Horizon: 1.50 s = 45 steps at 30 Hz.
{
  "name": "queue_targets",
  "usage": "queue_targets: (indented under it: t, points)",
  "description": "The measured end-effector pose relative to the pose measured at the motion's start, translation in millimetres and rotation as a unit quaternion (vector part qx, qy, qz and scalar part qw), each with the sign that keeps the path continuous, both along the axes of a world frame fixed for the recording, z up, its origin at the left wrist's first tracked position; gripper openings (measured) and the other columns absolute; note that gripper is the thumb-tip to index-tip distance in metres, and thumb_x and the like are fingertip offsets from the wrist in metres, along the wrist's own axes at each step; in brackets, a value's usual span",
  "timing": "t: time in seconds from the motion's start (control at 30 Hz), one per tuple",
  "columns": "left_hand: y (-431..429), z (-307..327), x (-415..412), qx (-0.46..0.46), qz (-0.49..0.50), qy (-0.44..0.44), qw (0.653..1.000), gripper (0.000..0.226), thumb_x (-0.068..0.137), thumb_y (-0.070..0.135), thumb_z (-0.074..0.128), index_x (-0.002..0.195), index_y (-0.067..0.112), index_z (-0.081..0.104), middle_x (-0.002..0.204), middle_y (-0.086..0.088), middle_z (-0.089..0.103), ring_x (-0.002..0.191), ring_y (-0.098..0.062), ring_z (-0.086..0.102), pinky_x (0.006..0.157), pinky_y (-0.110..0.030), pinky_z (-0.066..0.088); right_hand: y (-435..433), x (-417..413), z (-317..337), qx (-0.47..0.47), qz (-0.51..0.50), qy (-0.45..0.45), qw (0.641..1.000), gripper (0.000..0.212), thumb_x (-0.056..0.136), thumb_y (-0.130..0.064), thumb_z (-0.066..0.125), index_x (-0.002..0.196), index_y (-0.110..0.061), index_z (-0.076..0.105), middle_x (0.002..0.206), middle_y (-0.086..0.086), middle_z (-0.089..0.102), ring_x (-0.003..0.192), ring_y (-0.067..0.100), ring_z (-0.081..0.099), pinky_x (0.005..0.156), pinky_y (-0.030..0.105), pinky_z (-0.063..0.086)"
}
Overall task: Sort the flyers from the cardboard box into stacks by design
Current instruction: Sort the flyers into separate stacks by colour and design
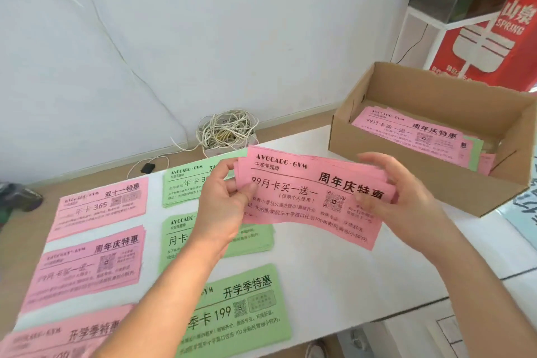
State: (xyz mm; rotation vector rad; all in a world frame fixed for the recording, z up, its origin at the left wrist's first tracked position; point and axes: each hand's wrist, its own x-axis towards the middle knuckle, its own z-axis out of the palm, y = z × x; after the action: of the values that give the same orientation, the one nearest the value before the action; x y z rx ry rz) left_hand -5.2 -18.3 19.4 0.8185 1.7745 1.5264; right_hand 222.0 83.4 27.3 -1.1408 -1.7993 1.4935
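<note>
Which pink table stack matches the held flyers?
The middle pink stack: same 周年庆特惠 headline as the held flyers; far pink stack and near pink stack read differently.

white table (334, 285) | pink stacks (96, 267) – left | green stacks (241, 314) – middle | cardboard box (470, 186) – right

At the centre you have thin, matt pink flyers (313, 197), uncoated paper that bows softly. The green flyers (241, 311) at 6 o'clock and the pink stacks (96, 264) at 8 o'clock look like the same dull paper. At 2 o'clock your cardboard box (453, 186) is plain brown board, matt and slightly fibrous, while the table (348, 285) under it all is white, smooth and faintly sheened. The red pack (488, 38) at 1 o'clock looks like glossy plastic film, though it is blurred, and the cord bundle (226, 131) at 11 o'clock is smooth, pale, plastic-sheathed wire.
</note>
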Motion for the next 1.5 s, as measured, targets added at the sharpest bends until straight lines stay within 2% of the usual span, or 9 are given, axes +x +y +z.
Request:
queue_targets:
  t: [0.23, 0.4, 0.63, 0.77, 0.87, 1.03, 1.17, 1.3, 1.5]
  points:
    - [-82.8, 10.9, -77.7, -0.064, -0.017, -0.019, 0.998, 0.074, 0.083, -0.011, 0.062, 0.136, 0.032, 0.034, 0.107, -0.003, 0.071, 0.095, -0.024, 0.069, 0.083, -0.045, 0.054, -29.9, -91.2, 12.9, 0.034, 0.066, -0.057, 0.996, 0.037, 0.085, -0.01, 0.07, 0.102, -0.042, 0.061, 0.083, -0.012, 0.072, 0.055, 0.002, 0.062, 0.049, 0.013, 0.048]
    - [-145.7, 13.4, -127.5, -0.091, -0.014, -0.027, 0.995, 0.08, 0.082, -0.012, 0.062, 0.137, 0.038, 0.034, 0.107, -0.006, 0.071, 0.096, -0.025, 0.069, 0.085, -0.05, 0.053, -64.8, -158.7, 14.7, 0.03, 0.112, -0.085, 0.99, 0.03, 0.087, -0.011, 0.068, 0.094, -0.04, 0.062, 0.083, -0.005, 0.072, 0.063, 0.018, 0.067, 0.059, 0.035, 0.057]
    - [-208.3, 13.4, -206.0, -0.065, 0.011, -0.018, 0.998, 0.093, 0.076, -0.019, 0.064, 0.134, 0.049, 0.036, 0.118, -0.003, 0.064, 0.096, -0.025, 0.068, 0.079, -0.043, 0.056, -109.9, -242.7, 19.2, 0.075, 0.133, -0.067, 0.986, 0.027, 0.087, -0.007, 0.066, 0.098, -0.031, 0.062, 0.078, -0.004, 0.069, 0.054, 0.008, 0.06, 0.051, 0.024, 0.052]
    - [-225.8, 15.9, -242.9, -0.03, 0.073, -0.125, 0.989, 0.055, 0.086, 0.011, 0.063, 0.134, 0.032, 0.044, 0.114, -0.008, 0.066, 0.084, -0.025, 0.069, 0.068, -0.032, 0.058, -129.2, -282.5, 18.6, -0.034, 0.081, 0.055, 0.995, 0.024, 0.089, -0.001, 0.063, 0.096, -0.024, 0.061, 0.084, 0.006, 0.074, 0.059, 0.015, 0.066, 0.048, 0.026, 0.052]
    - [-228.2, 19.6, -258.7, -0.058, 0.077, -0.087, 0.992, 0.035, 0.086, 0.04, 0.055, 0.12, 0.035, 0.052, 0.1, -0.002, 0.072, 0.081, -0.027, 0.071, 0.064, -0.033, 0.059, -144.3, -305.6, 16.9, -0.06, 0.103, 0.061, 0.991, 0.022, 0.089, 0.001, 0.061, 0.102, -0.017, 0.059, 0.083, 0.008, 0.073, 0.056, 0.01, 0.066, 0.044, 0.02, 0.048]
    - [-237.7, 17.0, -284.8, -0.036, 0.134, -0.123, 0.983, 0.054, 0.087, 0.063, 0.038, 0.116, 0.022, 0.059, 0.097, -0.01, 0.072, 0.087, -0.028, 0.07, 0.07, -0.042, 0.058, -164.0, -336.9, 5.0, -0.006, 0.141, 0.004, 0.99, 0.023, 0.09, -0.002, 0.061, 0.1, -0.022, 0.058, 0.085, 0.002, 0.072, 0.06, 0.012, 0.067, 0.049, 0.029, 0.053]
    - [-257.1, -2.7, -292.9, -0.096, 0.144, -0.096, 0.98, 0.039, 0.084, 0.048, 0.059, 0.116, 0.027, 0.057, 0.085, -0.003, 0.074, 0.078, -0.019, 0.072, 0.068, -0.035, 0.057, -178.0, -351.6, -13.5, 0.054, 0.164, -0.097, 0.98, 0.022, 0.09, -0.011, 0.063, 0.099, -0.03, 0.059, 0.084, 0.0, 0.068, 0.066, 0.024, 0.066, 0.048, 0.032, 0.055]
    - [-268.3, -35.8, -296.9, -0.186, 0.15, -0.031, 0.971, 0.048, 0.086, 0.0, 0.061, 0.122, 0.028, 0.047, 0.089, 0.004, 0.071, 0.07, -0.009, 0.07, 0.055, -0.023, 0.053, -185.6, -361.6, -41.8, 0.096, 0.178, -0.184, 0.962, 0.027, 0.09, -0.018, 0.062, 0.108, -0.037, 0.056, 0.086, 0.005, 0.067, 0.071, 0.025, 0.066, 0.062, 0.038, 0.056]
    - [-280.5, -67.6, -302.5, -0.313, 0.086, 0.19, 0.927, 0.062, 0.075, 0.0, 0.055, 0.128, 0.028, 0.039, 0.113, 0.008, 0.057, 0.1, -0.02, 0.06, 0.081, -0.039, 0.051, -188.7, -364.2, -66.1, 0.22, 0.23, -0.336, 0.886, 0.062, 0.085, -0.041, 0.066, 0.14, -0.033, 0.037, 0.13, 0.001, 0.051, 0.113, 0.02, 0.052, 0.092, 0.039, 0.047]
